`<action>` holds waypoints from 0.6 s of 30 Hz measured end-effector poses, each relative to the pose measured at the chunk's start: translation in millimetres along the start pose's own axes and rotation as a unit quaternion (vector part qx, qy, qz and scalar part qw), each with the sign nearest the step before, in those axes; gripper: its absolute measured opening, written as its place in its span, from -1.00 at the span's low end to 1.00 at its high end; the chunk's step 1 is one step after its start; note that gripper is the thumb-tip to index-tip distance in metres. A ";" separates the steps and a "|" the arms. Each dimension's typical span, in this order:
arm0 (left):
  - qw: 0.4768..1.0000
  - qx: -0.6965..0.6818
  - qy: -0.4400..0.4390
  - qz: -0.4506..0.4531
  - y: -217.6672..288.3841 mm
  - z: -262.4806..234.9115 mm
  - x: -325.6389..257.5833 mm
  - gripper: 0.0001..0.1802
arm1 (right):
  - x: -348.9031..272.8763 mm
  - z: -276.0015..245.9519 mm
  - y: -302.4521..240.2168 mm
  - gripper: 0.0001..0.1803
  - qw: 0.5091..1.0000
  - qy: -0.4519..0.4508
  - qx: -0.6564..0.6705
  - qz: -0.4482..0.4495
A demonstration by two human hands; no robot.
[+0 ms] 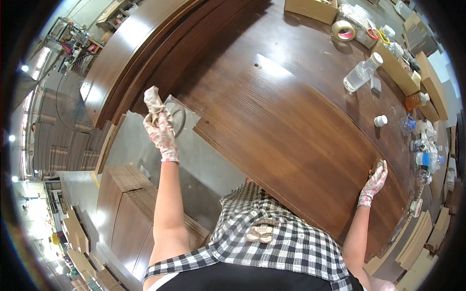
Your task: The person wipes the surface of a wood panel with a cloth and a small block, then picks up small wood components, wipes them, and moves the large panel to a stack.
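Observation:
A brown wood-grain panel (286,140) with a curved far edge lies on the dark brown tabletop in front of me. Small round holes show near its left corner and far edge. My left hand (161,131), in a white glove with pink dots, is raised beyond the panel's left end. Its fingers close round a crumpled off-white cloth (153,98). At the panel's right end rests my right hand (374,185), gloved alike. Its fingers curl about a small brown thing, mostly hidden, whose kind I cannot make out.
Long brown boards (141,53) are stacked at the far left, near a fan (73,94). More panels (131,208) stand below my left arm. A clear bottle (361,72), a white-capped jar (380,121), a tape roll (343,31) and a cardboard box (310,9) occupy the table's far right.

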State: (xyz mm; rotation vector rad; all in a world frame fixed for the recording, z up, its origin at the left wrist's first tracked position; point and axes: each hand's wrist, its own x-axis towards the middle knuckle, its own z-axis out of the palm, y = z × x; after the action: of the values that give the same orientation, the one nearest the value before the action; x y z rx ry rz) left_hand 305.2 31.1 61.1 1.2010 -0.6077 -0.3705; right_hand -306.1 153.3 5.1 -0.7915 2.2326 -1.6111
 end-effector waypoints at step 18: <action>0.762 0.160 -0.588 0.219 49.1 138.3 -196.1 -0.54 | -119.2 80.4 -113.1 -0.47 0.972 -0.102 0.094 -0.190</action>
State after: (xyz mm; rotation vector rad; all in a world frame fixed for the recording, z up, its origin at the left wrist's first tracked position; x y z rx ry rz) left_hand 63.5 55.3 92.4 0.9810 -2.0851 -0.6239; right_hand -137.3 133.0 72.5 -1.3243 1.8318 -1.7756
